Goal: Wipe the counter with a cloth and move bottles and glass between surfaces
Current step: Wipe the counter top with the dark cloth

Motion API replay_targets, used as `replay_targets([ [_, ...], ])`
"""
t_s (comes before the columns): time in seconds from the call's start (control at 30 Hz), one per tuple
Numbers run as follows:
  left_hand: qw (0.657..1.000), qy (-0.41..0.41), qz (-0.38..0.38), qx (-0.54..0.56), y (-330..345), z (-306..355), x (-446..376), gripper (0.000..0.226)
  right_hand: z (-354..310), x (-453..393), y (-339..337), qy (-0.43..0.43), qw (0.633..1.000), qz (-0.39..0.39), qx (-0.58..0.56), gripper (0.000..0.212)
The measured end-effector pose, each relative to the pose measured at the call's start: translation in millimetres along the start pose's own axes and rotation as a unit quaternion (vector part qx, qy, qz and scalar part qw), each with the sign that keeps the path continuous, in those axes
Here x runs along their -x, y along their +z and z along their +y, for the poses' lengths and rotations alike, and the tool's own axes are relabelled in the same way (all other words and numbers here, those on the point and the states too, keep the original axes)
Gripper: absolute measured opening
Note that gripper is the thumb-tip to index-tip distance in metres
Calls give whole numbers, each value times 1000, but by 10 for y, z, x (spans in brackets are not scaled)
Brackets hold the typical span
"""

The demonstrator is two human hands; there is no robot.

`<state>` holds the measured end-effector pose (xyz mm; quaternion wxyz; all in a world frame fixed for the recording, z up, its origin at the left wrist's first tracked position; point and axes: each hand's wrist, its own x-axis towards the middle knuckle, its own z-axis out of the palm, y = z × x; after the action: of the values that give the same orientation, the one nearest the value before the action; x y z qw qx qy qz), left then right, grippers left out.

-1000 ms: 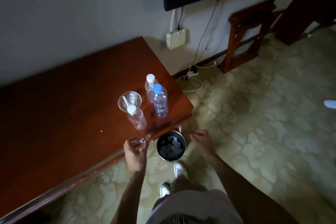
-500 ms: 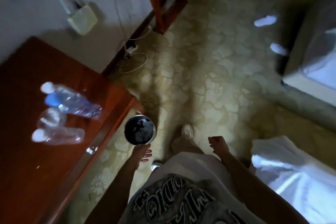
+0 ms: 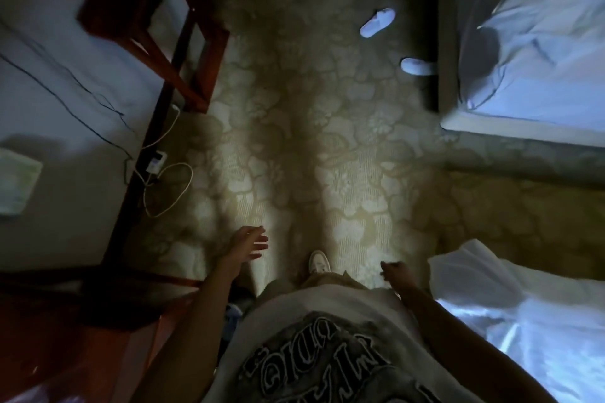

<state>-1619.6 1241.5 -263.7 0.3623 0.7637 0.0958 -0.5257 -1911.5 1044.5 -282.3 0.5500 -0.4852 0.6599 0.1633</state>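
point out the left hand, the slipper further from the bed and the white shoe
left hand [image 3: 246, 244], head view, on the back of the open hand
slipper further from the bed [image 3: 377, 23], head view, on its upper
white shoe [image 3: 319, 262], head view, on its toe

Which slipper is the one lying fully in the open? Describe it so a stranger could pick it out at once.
Start at the bed on the right of the head view and look at the patterned carpet along its left side. Two white slippers lie there. The wanted slipper is the farther one, clear of the bed and shown whole, while the other slipper is cut off by the bed's edge.
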Motion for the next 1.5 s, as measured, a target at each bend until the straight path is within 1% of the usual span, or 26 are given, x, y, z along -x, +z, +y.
replay_targets([
  [0.07, 1000, -16, 20, 7, -26, 250, -159, 24, -598, -83, -75, -37, 999, -12, -38, 20],
  [0.17, 997, -62, 36, 4, -78, 506, -385, 32, -1412, -261, -135, -76, 993, -56, -68, 20],
  [0.27, 993, -113, 19, 1, -168, 712, -627, 35, -2015, -565, -221, -100, 991, -56, -76, 20],
  [0.33, 991, -131, -2, -16, -214, 924, -818, 38, -2313, -832, -286, -88, 991, -53, -89, 16],
  [0.4, 990, -141, -3, -13, -211, 1279, -1096, 33, -2537, -1065, -380, -65, 991, -43, -106, 16],
  [0.47, 989, -146, 13, -27, -178, 1774, -1430, 28, -2702, -1242, -525, -15, 991, -13, -133, 18],
  [0.5, 989, -145, 18, -36, -133, 2078, -1567, 29, -2785, -1294, -616, 13, 988, 1, -151, 20],
  [0.57, 991, -121, 3, -52, -48, 2800, -1835, 29, -2970, -1392, -799, 48, 982, 26, -181, 24],
  [0.67, 994, -51, -26, -98, 128, 4025, -2275, 23, -3366, -1580, -1095, 69, 973, 60, -212, 19],
  [0.7, 993, -19, -34, -114, 196, 4425, -2390, 26, -3518, -1640, -1176, 74, 974, 66, -202, 19],
  [0.8, 987, 67, -63, -133, 398, 5525, -2761, 30, -3969, -1921, -1352, 66, 984, 66, -155, 25],
  [0.9, 983, 94, -75, -140, 554, 6389, -3176, 33, -4547, -2354, -1532, 76, 987, 54, -132, 21],
  [0.97, 982, 101, -83, -134, 617, 6793, -3416, 34, -4974, -2783, -1668, 73, 988, 62, -121, 22],
  [1.0, 984, 97, -82, -122, 628, 6946, -3555, 33, -5204, -3037, -1738, 70, 989, 52, -117, 24],
  [1.03, 988, 83, -73, -106, 622, 7082, -3687, 34, -5506, -3253, -1831, 70, 991, 35, -106, 24],
  [1.1, 996, 17, -40, -81, 566, 7293, -3837, 33, -6182, -3577, -2036, 76, 992, 13, -101, 23],
  [1.17, 997, -54, -17, -49, 474, 7431, -3930, 32, -7081, -3653, -2245, 58, 989, 1, -133, 23],
  [1.2, 997, -74, -13, -35, 434, 7501, -3988, 32, -7546, -3695, -2352, 36, 988, -13, -149, 19],
  [1.27, 995, -100, 0, -13, 344, 7694, -4119, 36, -8422, -3924, -2525, -14, 989, -24, -146, 18],
  [1.37, 991, -129, 25, 6, 348, 8066, -4272, 36, -9548, -4175, -2757, -104, 984, -25, -144, 24],
  [1.43, 991, -133, 30, 13, 402, 8411, -4462, 35, -10163, -4413, -2860, -130, 981, -32, -139, 25],
  [1.5, 989, -142, 28, 18, 438, 8799, -4718, 33, -10640, -4714, -2943, -124, 984, -37, -124, 26],
])
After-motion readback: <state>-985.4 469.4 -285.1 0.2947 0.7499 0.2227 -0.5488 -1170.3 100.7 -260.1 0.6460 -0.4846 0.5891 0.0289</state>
